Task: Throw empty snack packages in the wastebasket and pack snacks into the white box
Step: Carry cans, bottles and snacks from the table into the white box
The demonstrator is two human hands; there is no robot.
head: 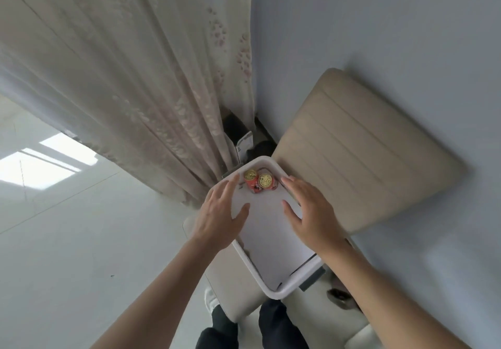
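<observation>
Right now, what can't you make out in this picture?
Head view: most of the inside of the white box, covered by a white sheet, the left hand and the right hand.
Head view: the labels on the two red cans, too small to read.
Head view: a dark thing in the corner, half hidden by the curtain.
Head view: a small dark object beside the right forearm, blurred.

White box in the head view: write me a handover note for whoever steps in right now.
Left hand: open, fingers spread over the white box.
Right hand: open, likewise. Neither holds anything.
Two red cans stand at the box's far end. A flat white panel covers the rest; lid or liner, cannot tell.
Done: cans packed.
Left: look for more snacks and empty packages. No wastebasket or packages in view.
</observation>
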